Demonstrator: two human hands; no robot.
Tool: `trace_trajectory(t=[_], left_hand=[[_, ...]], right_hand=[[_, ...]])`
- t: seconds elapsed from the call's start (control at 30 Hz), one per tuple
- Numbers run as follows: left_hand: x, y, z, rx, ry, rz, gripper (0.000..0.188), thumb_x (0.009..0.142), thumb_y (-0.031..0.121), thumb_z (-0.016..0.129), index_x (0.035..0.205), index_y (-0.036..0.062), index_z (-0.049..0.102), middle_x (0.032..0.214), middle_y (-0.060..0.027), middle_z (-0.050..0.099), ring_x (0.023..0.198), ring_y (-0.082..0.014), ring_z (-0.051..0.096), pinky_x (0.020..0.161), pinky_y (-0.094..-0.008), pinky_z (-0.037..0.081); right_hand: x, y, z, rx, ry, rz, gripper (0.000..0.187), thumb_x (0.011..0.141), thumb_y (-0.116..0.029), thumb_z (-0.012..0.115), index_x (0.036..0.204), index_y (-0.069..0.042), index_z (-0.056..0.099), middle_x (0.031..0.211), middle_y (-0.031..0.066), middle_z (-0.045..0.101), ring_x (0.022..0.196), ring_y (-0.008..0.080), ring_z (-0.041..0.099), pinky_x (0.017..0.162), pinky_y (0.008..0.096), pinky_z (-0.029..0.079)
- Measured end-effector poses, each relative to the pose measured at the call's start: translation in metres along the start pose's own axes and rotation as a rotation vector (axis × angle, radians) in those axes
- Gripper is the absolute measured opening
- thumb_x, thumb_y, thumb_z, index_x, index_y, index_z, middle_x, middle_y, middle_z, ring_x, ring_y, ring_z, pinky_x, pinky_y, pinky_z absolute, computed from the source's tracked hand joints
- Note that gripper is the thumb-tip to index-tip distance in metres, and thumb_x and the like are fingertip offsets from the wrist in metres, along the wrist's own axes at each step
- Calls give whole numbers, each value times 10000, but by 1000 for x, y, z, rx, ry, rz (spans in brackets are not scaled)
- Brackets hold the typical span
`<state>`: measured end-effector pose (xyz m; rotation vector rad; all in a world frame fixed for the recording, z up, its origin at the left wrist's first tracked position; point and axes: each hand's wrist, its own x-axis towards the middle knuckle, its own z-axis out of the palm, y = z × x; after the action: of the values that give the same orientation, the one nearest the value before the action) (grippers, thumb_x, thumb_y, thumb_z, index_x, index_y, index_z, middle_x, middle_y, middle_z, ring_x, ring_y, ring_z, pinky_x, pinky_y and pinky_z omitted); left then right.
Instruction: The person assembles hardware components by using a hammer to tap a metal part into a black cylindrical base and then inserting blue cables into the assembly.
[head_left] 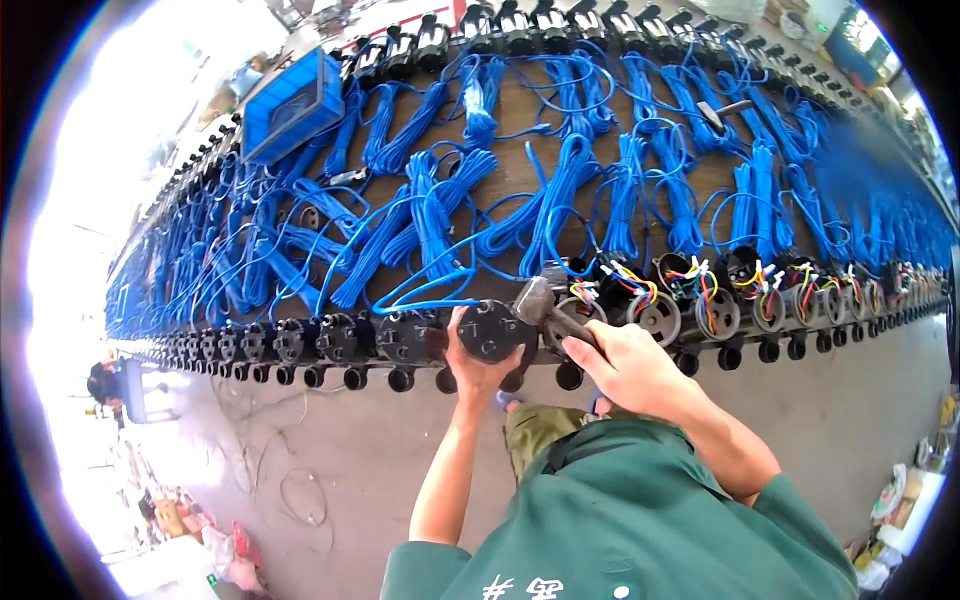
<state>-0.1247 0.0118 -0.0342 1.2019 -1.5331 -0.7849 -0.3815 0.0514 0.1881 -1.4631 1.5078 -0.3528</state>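
My left hand (478, 372) is wrapped round a black cylindrical housing (488, 333) at the table's near edge, its round end cap facing up. A blue cable runs from the cap to the coils behind. In my right hand (637, 368) is a hammer (536, 299), gripped by its handle. The hammer's metal head is just over the right rim of the cap; whether they touch I cannot tell. To the left, capped black housings (408, 338) stand in a row. On the right are open housings (655, 318) with coloured wires sticking out.
Bundled blue cables (430, 215) cover much of the brown tabletop (512, 170). A blue plastic crate (293, 105) sits at the far left, and a hammer-like tool (712, 116) lies at the far right. More housings (550, 25) line the far edge. Another person (125, 387) is at far left.
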Motion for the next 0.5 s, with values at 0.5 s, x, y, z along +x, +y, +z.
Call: trace_trajectory(t=[0.5], left_hand=[[-15,-32,19,-878,35,-363,468,1067,404,477,1399,77,523,1307,-52,604,1182,-214,593,1065,-399,479]], right_hand=[[38,-22,40,-71,-60,-101,537,1035,-514,584,924,5,668,847,276,704,839,466,700,772,555,531]])
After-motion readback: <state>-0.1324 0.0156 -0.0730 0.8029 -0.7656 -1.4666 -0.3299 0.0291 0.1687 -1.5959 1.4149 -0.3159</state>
